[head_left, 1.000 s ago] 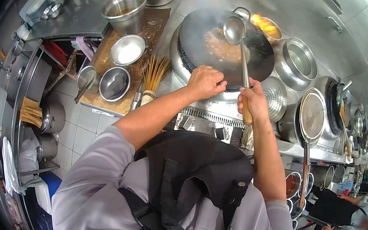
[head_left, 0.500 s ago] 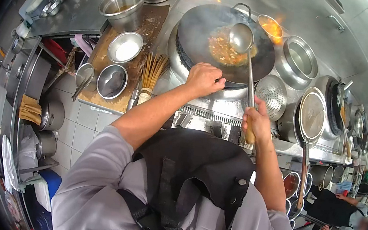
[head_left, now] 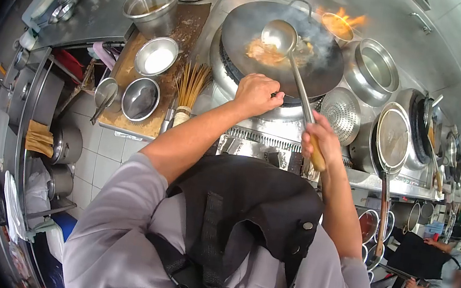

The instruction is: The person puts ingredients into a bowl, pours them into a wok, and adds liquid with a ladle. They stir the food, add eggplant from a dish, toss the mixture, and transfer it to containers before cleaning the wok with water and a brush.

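Observation:
A dark wok [head_left: 239, 25] sits on the burner, with smoke rising from it and a loop handle on its far side. My left hand [head_left: 256, 95] is closed at the near rim of the wok; the part it grips is hidden under the fingers. A steel ladle [head_left: 302, 87] with a wooden handle end is in my right hand [head_left: 323, 139], fingers wrapped round its shaft. The ladle's bowl is down at the orange-brown food [head_left: 263, 53] inside the wok. Its pieces are too blurred to name.
Flames rise from a round opening [head_left: 339, 27] behind the wok. Right of it stand a perforated strainer [head_left: 340, 115], a steel pot [head_left: 377, 70] and a mesh skimmer [head_left: 393, 136]. Left are a bamboo brush [head_left: 192, 86] and metal bowls [head_left: 141, 100]. Another person [head_left: 422, 259] stands far right.
The ladle's bowl has swung left and slightly away across the wok, and food has shifted left with it. My left hand stays at the rim. The flames behind have changed shape.

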Demonstrator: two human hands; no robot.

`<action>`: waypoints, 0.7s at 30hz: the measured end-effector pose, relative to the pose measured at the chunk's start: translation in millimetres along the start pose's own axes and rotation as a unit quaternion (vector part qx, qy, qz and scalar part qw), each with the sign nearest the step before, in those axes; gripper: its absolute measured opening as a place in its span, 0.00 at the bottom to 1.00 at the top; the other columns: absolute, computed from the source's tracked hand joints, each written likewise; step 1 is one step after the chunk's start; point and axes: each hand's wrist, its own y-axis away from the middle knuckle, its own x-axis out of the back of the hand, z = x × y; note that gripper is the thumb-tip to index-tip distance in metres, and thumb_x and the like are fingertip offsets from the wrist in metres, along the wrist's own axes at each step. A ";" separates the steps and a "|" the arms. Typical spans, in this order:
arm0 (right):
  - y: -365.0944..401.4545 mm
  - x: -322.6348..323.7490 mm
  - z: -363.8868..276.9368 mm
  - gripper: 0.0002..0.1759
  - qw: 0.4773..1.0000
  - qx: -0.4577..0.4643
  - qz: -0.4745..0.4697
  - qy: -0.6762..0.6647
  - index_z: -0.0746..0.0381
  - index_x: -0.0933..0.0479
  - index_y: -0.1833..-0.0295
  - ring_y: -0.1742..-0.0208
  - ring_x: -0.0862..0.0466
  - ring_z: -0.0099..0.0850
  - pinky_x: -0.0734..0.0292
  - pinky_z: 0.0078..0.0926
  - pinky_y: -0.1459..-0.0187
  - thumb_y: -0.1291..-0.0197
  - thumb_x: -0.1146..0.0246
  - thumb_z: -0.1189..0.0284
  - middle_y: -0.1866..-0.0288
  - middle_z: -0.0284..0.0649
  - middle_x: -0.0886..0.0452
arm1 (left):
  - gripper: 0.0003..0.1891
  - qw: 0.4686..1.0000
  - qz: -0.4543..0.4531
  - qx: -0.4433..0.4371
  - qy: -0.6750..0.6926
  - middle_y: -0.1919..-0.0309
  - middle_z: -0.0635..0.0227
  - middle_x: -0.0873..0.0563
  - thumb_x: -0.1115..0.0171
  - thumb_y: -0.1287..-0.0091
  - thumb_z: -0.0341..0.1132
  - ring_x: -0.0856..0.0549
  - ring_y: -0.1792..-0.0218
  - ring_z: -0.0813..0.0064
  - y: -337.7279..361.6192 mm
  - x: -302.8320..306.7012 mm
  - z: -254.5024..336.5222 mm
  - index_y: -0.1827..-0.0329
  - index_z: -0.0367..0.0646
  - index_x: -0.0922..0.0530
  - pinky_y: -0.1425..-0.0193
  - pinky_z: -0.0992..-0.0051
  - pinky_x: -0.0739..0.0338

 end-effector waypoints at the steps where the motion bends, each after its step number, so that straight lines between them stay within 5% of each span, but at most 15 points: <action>1: -9.8 -2.5 -1.4 0.30 0.998 0.014 0.012 0.060 0.61 0.39 0.27 0.83 0.27 0.26 0.32 0.26 0.83 0.34 0.42 0.75 0.75 0.36 0.25 | 0.15 1.000 0.002 -0.007 -0.003 0.79 0.61 0.17 0.33 0.43 0.44 0.17 0.72 0.55 1.6 0.3 0.6 0.80 0.43 0.22 0.61 0.56 0.23; 2: -18.6 -9.9 -0.1 0.31 0.988 0.048 0.048 0.136 0.62 0.40 0.26 0.83 0.27 0.26 0.31 0.26 0.83 0.35 0.41 0.76 0.75 0.36 0.25 | 0.15 1.000 0.007 -0.014 -0.007 0.79 0.61 0.17 0.33 0.43 0.44 0.17 0.72 0.55 3.1 1.2 1.1 0.80 0.43 0.21 0.62 0.56 0.23; 9: -15.6 -3.0 -2.1 0.31 0.976 0.097 0.142 0.132 0.62 0.39 0.28 0.83 0.27 0.25 0.30 0.24 0.83 0.36 0.42 0.77 0.75 0.35 0.26 | 0.13 1.000 0.003 0.003 -0.007 0.80 0.61 0.18 0.29 0.46 0.41 0.17 0.73 0.55 2.5 2.6 -4.8 0.80 0.44 0.22 0.66 0.57 0.25; 15: 10.4 -21.4 -0.3 0.27 0.990 0.011 0.054 0.128 0.58 0.37 0.29 0.85 0.28 0.23 0.32 0.22 0.84 0.32 0.42 0.74 0.75 0.35 0.26 | 0.13 0.999 0.024 -0.021 -0.011 0.79 0.63 0.18 0.29 0.46 0.41 0.17 0.73 0.57 4.6 1.9 -5.6 0.79 0.44 0.22 0.65 0.58 0.24; 21: -13.0 -14.9 4.1 0.26 0.997 -0.037 -0.008 -0.070 0.54 0.38 0.29 0.83 0.30 0.25 0.35 0.25 0.82 0.31 0.43 0.75 0.74 0.36 0.25 | 0.13 0.999 0.045 -0.030 -0.007 0.80 0.65 0.19 0.29 0.46 0.41 0.18 0.73 0.59 5.6 -3.8 -9.4 0.80 0.45 0.22 0.66 0.59 0.24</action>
